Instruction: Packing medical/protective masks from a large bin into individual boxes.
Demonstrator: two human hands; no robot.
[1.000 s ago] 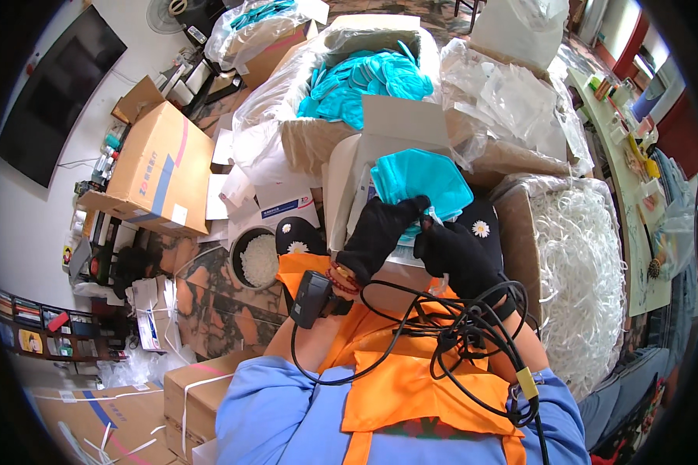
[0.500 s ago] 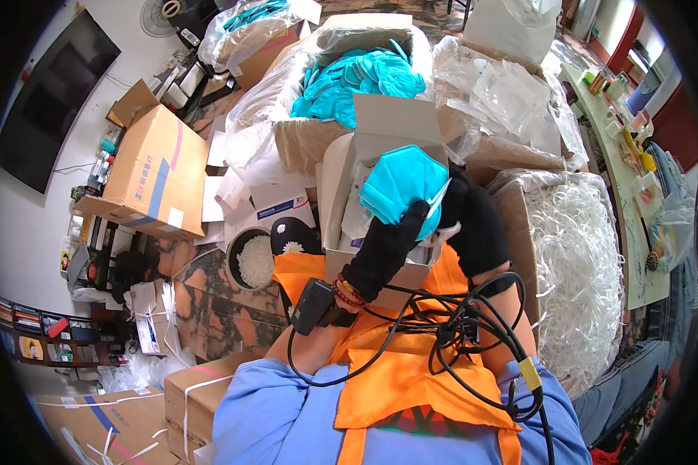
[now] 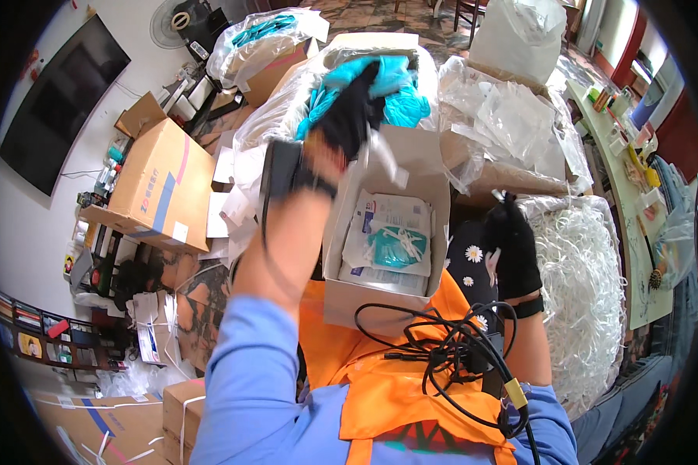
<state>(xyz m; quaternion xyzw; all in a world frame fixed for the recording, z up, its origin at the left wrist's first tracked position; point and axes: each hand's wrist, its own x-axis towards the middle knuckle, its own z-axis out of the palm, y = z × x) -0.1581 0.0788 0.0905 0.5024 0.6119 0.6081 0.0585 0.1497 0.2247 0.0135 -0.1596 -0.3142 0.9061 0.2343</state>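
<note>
My left hand (image 3: 349, 116), in a black glove and smeared by motion, reaches over the large lined carton (image 3: 287, 124) of teal face masks (image 3: 403, 105). A blurred teal mask (image 3: 384, 71) lies right at its fingers; whether they grip it I cannot tell. A blurred white strip (image 3: 384, 156) hangs below this hand. My right hand (image 3: 513, 252), also black-gloved, is raised above my right knee with its fingers curled around a bit of white strip (image 3: 492, 266). Between my arms stands an open white box (image 3: 384, 310), holding white packets (image 3: 364, 213) and a teal packet (image 3: 399, 246).
A carton of white straps (image 3: 578, 271) stands at my right, with a carton of clear plastic bags (image 3: 520, 116) beyond it. A brown carton (image 3: 159, 178) is at the left. Looped black cables (image 3: 450, 341) lie over my orange apron (image 3: 411, 387).
My left hand has moved from above the white box up to the mask carton. My right hand has drawn away to the right. The mask held over the white box is gone from there.
</note>
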